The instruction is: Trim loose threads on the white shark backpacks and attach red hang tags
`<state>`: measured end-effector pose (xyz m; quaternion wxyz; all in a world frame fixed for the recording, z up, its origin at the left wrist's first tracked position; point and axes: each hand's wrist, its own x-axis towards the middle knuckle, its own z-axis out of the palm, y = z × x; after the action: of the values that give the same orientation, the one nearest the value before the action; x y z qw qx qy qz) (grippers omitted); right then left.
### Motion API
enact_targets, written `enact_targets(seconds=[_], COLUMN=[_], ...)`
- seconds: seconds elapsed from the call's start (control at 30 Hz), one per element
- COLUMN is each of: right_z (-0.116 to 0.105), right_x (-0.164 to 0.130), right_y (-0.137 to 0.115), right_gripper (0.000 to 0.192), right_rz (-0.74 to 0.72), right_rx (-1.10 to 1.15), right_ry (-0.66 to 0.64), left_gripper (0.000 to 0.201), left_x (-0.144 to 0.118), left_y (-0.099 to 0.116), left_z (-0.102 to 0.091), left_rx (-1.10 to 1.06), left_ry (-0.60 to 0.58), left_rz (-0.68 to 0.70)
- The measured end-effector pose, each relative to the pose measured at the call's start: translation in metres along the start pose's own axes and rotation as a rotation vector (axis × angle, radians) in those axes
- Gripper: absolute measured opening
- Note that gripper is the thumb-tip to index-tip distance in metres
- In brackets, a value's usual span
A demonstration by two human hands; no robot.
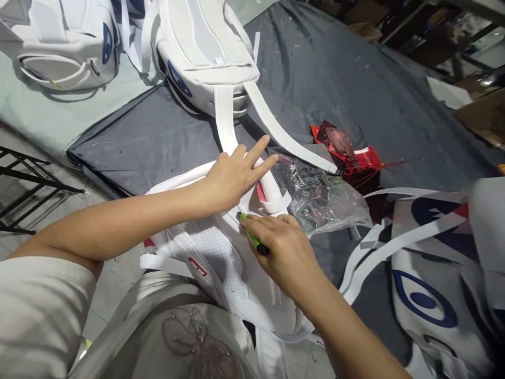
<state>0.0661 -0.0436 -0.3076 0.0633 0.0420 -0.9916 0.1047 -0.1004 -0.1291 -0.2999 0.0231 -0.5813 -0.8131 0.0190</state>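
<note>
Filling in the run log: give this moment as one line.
left hand: pressing white strap flat | right hand: gripping green tool, tip at white backpack | surface: dark cloth

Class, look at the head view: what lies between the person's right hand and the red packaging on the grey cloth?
In the head view, crumpled clear plastic wrap lies between the right hand and the red packaging.

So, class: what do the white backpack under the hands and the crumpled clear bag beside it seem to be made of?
White backpack: probably smooth synthetic leather with a perforated mesh-like panel, matte, going by the tiny holes. Crumpled clear bag: thin plastic film, glossy and see-through, with creases.
</note>
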Motion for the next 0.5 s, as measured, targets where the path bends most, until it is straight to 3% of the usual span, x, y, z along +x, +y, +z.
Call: enact_targets(seconds=[0.2,0.5], right_z=[0.001,0.014], right_x=[-0.005,-0.015], right_y=[-0.002,-0.012], right_gripper=[0.027,0.021], right_rz=[0.051,0.152], right_rx=[0.017,0.135], right_ry=[0.025,0.215], left_gripper=[0.084,0.081], left_x=[-0.001,-0.002], left_y=[0.000,0.000], left_z=[0.004,0.003], left_rx=[-0.002,-0.012], left_ry=[0.034,0.044], left_rz=[-0.007,0.001])
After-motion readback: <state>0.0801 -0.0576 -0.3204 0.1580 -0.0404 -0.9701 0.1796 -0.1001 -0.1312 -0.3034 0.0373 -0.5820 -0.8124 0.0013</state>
